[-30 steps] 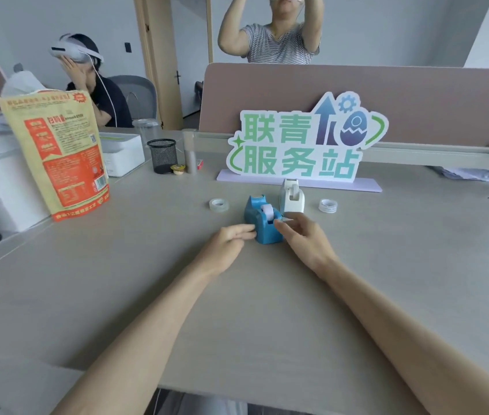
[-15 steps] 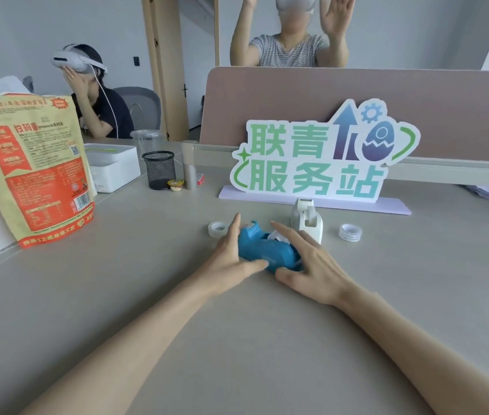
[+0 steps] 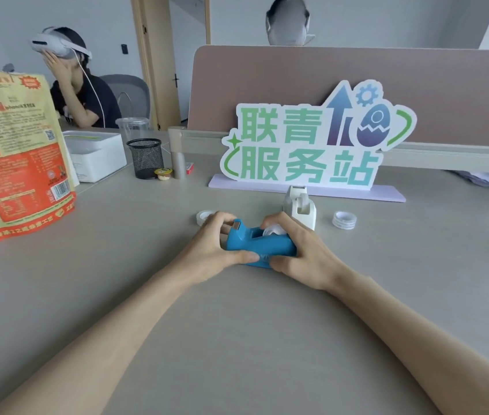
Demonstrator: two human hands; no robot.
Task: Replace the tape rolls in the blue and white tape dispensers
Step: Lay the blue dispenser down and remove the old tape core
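Two bare hands meet at the centre of the grey surface point(image 3: 267, 339), both closed around one blue tape dispenser point(image 3: 259, 245). The left hand point(image 3: 216, 250) wraps the cutter end, thumb laid along the near side and fingers curled over the top beside the metal blade. The right hand point(image 3: 300, 253) grips the other end, thumb pressed low on the near face, fingers arched over the well where a whitish tape roll point(image 3: 273, 231) shows. Whether the dispenser rests on the surface or is lifted slightly cannot be told.

One white tape dispenser point(image 3: 300, 206) stands upright just behind the right hand, apart from the blue one. Loose tape rolls on the surface: two spots. One roll point(image 3: 204, 216) lies flat just beyond the left hand's knuckles; a small stack of rolls point(image 3: 344, 220) lies to the right of the white dispenser, count within the stack unclear.

Further back: one standing sign point(image 3: 312, 145) with green characters on a pale base, one black mesh pen cup point(image 3: 145, 158), one white box point(image 3: 96, 154), one clear plastic cup point(image 3: 132, 128), and one large orange-and-yellow pouch point(image 3: 15, 151) upright at far left.

Two other people are visible beyond the surface, one wearing a headset point(image 3: 57, 46).
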